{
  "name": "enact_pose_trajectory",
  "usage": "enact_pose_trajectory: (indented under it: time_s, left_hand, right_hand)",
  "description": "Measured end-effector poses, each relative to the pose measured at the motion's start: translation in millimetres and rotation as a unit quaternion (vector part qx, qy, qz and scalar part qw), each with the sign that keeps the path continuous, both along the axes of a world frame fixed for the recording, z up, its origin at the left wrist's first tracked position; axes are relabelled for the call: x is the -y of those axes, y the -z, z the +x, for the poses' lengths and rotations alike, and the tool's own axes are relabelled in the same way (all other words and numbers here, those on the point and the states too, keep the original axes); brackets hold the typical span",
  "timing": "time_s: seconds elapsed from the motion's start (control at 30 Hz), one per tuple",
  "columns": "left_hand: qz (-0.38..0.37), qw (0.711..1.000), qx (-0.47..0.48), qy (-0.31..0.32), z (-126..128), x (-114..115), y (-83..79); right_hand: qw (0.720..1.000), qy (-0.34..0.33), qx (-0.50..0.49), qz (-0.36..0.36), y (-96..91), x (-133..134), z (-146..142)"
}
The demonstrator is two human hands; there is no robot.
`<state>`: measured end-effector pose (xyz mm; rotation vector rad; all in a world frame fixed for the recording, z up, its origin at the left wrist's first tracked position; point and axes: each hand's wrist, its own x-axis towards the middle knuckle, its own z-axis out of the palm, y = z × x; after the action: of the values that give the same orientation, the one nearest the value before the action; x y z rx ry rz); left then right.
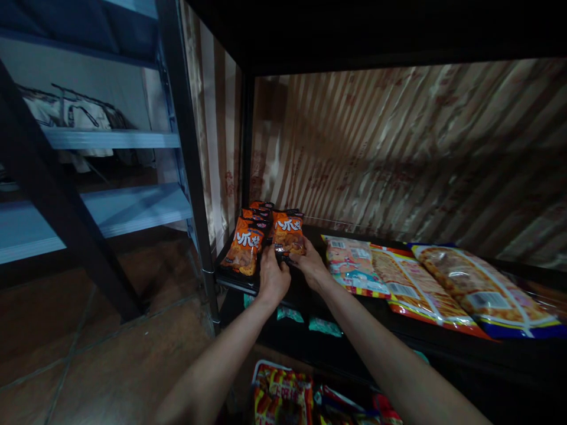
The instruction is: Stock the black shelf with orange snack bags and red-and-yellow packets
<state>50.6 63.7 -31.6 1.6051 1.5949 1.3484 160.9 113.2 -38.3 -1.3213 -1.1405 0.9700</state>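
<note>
An orange and black snack bag stands tilted back near the left end of the black shelf, its printed front facing me. My right hand grips its lower right edge, thumb toward the front. My left hand is at its lower left corner, with the fingers partly hidden behind the thumb and bag. Just to the left leans a matching orange snack bag, in front of more of the same kind stacked behind it.
Larger flat snack packs lie to the right: a pink one, an orange one and a blue-edged one. Green packets show on the shelf below. A white-rimmed basket of snacks stands underneath. A dark upright post borders the left side.
</note>
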Motion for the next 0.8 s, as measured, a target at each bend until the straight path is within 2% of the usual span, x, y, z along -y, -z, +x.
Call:
enact_pose_trajectory:
  time_s: [0.1,0.23,0.37,0.47,0.53,0.67,0.8]
  left_hand:
    - [0.008,1.000,-0.010,0.010,1.8,0.9,5.3]
    - [0.020,1.000,-0.012,0.020,5.2,2.2,7.6]
    - [0.014,1.000,-0.009,0.016,6.8,-3.1,0.6]
    - [0.010,1.000,-0.025,0.014,6.4,-11.1,-6.4]
    - [0.010,0.999,-0.039,0.011,6.9,-17.2,-9.9]
    - [0.008,0.998,-0.067,-0.013,11.1,-29.9,-16.3]
    - [-0.026,0.995,-0.089,-0.032,16.0,-41.7,-28.1]
  right_hand:
    - [1.000,0.001,0.025,-0.009,-0.9,4.2,0.4]
    - [0.993,0.016,0.117,-0.017,-3.7,10.3,-0.6]
    - [0.980,0.024,0.198,-0.028,-7.8,14.0,-0.7]
    - [0.958,0.070,0.278,-0.035,-11.9,17.4,1.9]
    - [0.945,0.093,0.313,-0.014,-15.1,18.7,3.8]
    - [0.951,0.099,0.291,0.038,-22.4,7.8,6.8]
    - [0.965,0.101,0.241,0.013,-26.5,-24.0,11.1]
